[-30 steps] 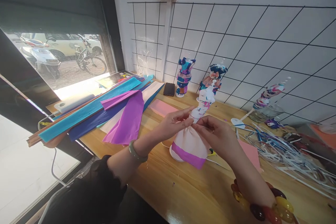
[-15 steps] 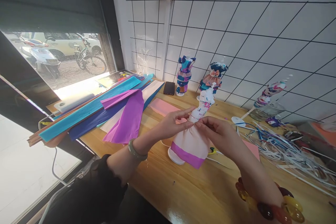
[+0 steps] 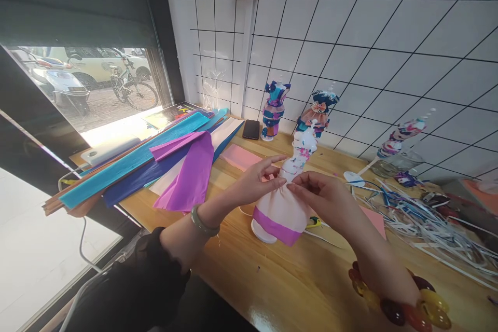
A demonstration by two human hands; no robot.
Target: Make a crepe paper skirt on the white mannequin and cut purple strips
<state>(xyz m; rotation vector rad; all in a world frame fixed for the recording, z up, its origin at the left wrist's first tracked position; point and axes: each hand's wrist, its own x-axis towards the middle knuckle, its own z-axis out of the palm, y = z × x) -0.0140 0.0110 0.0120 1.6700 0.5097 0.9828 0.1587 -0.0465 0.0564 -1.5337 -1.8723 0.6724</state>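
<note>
A small white dress form (image 3: 305,141) with pink and blue bits on its body stands tilted on a round white base (image 3: 263,232). Around its lower part hangs a pale pink crepe paper skirt (image 3: 283,210) with a purple hem, gathered at the waist. My left hand (image 3: 261,180) pinches the gathered top edge on the left between thumb and fingers. From the right, my right hand (image 3: 317,191) pinches the same gathers, its fingertips close to the left thumb. The back of the skirt is hidden.
Crepe paper strips (image 3: 136,166) in several colours lie at left beside a phone (image 3: 251,129). Decorated dress forms (image 3: 273,111) stand at the back, and another form (image 3: 400,137) leans at right near a glass jar. Tangled white and blue strips (image 3: 424,233) spread at far right, near yellow-handled scissors (image 3: 314,223).
Both hands keep their pinch at the waist with only small finger shifts. The dress form and skirt tilt slightly, and the hem swings a little upward. The view shifts slightly.
</note>
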